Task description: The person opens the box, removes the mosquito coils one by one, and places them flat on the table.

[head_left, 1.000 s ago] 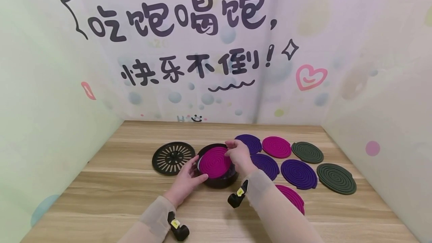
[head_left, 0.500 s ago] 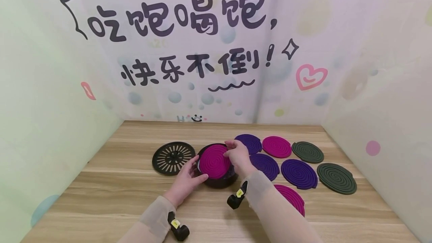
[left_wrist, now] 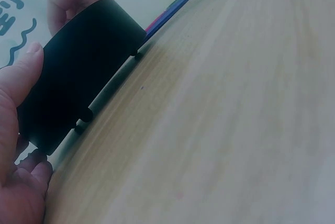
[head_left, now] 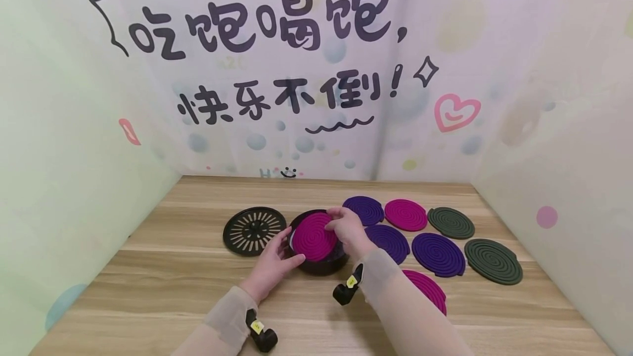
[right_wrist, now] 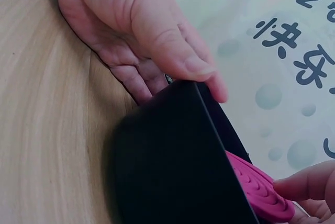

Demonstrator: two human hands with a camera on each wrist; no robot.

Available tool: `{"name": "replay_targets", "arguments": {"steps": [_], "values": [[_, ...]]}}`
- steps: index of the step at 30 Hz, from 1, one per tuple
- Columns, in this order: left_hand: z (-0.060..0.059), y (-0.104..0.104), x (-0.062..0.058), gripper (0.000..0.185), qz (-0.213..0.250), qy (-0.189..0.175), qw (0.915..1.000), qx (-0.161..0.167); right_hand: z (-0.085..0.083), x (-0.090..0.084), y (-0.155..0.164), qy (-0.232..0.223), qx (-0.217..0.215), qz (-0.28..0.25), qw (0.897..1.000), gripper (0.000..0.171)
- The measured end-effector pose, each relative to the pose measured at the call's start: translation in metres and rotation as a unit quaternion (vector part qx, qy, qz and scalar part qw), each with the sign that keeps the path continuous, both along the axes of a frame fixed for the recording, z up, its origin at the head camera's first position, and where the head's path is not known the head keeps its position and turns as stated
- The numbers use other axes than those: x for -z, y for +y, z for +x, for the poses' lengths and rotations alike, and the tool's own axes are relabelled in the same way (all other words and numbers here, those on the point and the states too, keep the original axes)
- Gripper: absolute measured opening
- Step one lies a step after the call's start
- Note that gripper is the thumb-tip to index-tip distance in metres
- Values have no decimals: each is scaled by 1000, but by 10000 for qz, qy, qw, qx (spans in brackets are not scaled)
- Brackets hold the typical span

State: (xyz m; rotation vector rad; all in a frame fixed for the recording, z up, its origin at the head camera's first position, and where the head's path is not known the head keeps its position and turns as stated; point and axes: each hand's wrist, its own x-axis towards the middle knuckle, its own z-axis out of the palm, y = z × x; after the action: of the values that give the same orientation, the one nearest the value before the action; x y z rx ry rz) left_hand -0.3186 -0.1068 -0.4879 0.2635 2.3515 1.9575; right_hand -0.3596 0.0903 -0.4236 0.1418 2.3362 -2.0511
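- Magenta coil (head_left: 315, 236): a flat spiral disc lying tilted in the mouth of the round black holder (head_left: 321, 261), the landmark here; its far edge rides above the rim, so it is judged not fully seated.
- Left hand (head_left: 273, 263), on the holder's near-left side: thumb and fingers curve around the black wall and clasp it, apparently to steady the holder.
- Right hand (head_left: 349, 229), at the holder's right rim: fingertips pinch the coil's right edge, with the thumb below in the right wrist view, seemingly to guide it down level.
- Another magenta coil (head_left: 429, 290) lies flat near-right of the holder, partly hidden by the right sleeve.
- Slotted black lid (head_left: 254, 231): flat on the wooden table (head_left: 148, 290), just left of the holder and apart from it.
- Right of the holder, spare coils lie flat in rows: purple coils (head_left: 438, 254), dark green coils (head_left: 493, 261) at the outer end, and a magenta one (head_left: 405, 215) farther back.
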Motion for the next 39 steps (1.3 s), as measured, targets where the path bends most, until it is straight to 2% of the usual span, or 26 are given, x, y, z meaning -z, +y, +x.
{"name": "replay_targets", "arguments": {"steps": [12,15,20,22,24,31,39], "values": [[0,0,0,80,34,66,10000,-9,-1,3,0,-48,-106,8,9999,44],[5,1,-8,77,51,65,10000,-16,-1,3,-1,-76,-144,-45,9999,45],[20,3,-30,74,63,44,10000,36,0,2,-1,-63,-189,-83,9998,47],[22,3,-33,74,80,53,9999,57,0,1,-2,-75,-177,-108,9998,48],[20,3,-30,75,78,58,9999,59,-1,1,-2,-99,-160,-126,9997,49],[3,0,-4,81,28,74,10000,27,-1,3,-4,-44,-210,-78,9997,54],[1,-1,-1,82,-31,54,10000,28,0,2,-5,-111,-327,-175,9992,63]]}}
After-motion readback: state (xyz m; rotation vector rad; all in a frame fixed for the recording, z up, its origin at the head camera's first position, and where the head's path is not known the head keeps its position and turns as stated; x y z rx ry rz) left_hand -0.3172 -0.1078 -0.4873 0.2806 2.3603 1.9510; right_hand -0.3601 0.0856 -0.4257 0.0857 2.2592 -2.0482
